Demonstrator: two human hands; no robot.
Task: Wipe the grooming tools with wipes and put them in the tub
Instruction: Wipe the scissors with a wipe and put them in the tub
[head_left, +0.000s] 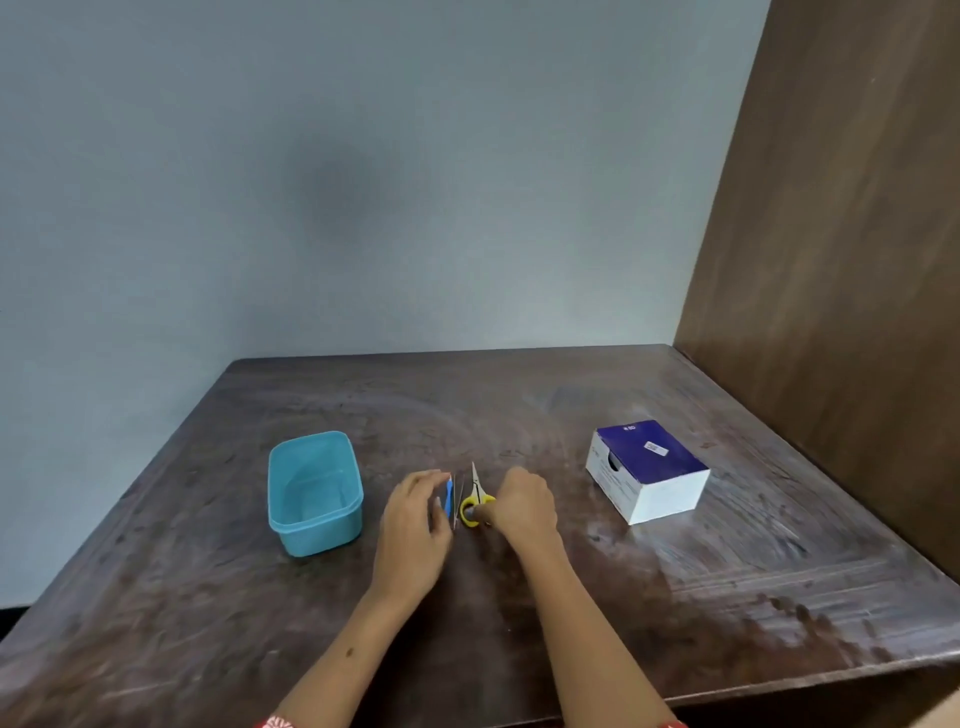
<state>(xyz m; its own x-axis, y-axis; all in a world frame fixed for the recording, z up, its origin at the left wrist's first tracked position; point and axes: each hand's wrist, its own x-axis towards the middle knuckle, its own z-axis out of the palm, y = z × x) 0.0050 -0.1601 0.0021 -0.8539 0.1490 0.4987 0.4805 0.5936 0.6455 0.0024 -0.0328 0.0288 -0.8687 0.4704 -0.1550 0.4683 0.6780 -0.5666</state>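
a small pair of scissors (477, 500) with yellow loop handles and thin silver blades lies just below the centre of the frame, its tip pointing toward the top. just left of it lies a thin silver tool (457, 500), maybe tweezers, too slim to tell for sure, and left of that a slim blue-handled tool (448, 499). that makes three grooming tools, side by side and nearly parallel on the dark wooden table (675, 597)

one blue plastic tub (315, 493), rectangular with rounded corners, sits left of centre, well apart from the tools, with nothing visible inside. one box (645, 469), dark blue on top and white on the sides, sits right of centre

the left hand (415, 525) is beside the blue-handled tool, fingers loosely curved with the tips at it; whether it grips it cannot be told. the right hand (519, 506) is curled, its fingers at the yellow handles of the scissors, pinching them as far as shows
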